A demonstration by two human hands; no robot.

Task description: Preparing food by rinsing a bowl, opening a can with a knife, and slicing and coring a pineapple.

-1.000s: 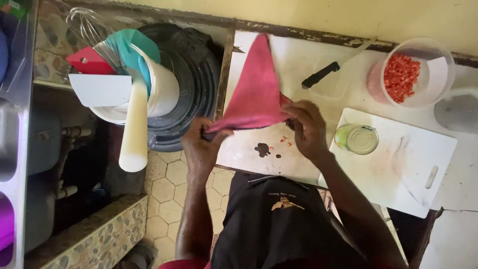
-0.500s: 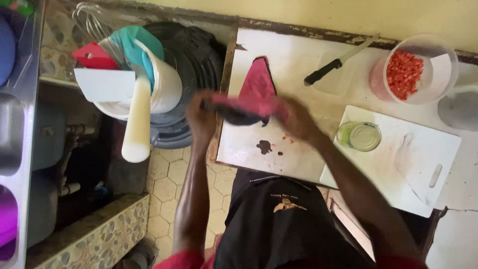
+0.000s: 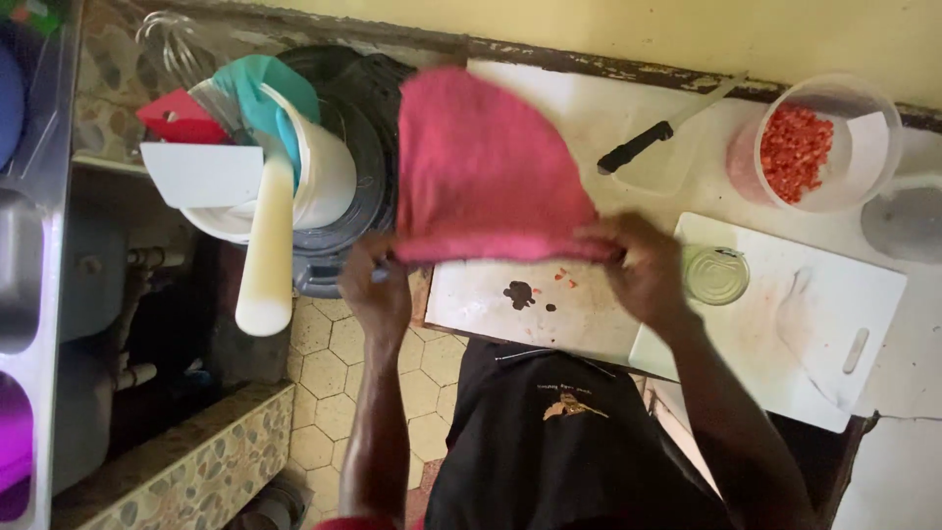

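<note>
I hold a pink cloth [image 3: 486,167] stretched wide above the white counter [image 3: 510,304]. My left hand [image 3: 378,280] pinches its near left corner and my right hand [image 3: 638,270] grips its near right corner. The cloth hangs spread out away from me, blurred by motion, and covers part of the counter and the dark bin's rim. A dark stain [image 3: 518,291] and small red bits lie on the counter just below the cloth's near edge.
A black-handled knife [image 3: 638,147] lies near the wall. A clear tub of chopped red pieces [image 3: 800,147] stands at the right, a white cutting board [image 3: 805,314] with an open tin [image 3: 716,275] beside it. Left: a dark bin [image 3: 353,147], white bucket of utensils [image 3: 294,177], sink [image 3: 29,275].
The cloth was bunched between my hands half a second ago; now it is pulled open wide, my hands farther apart and nearer me.
</note>
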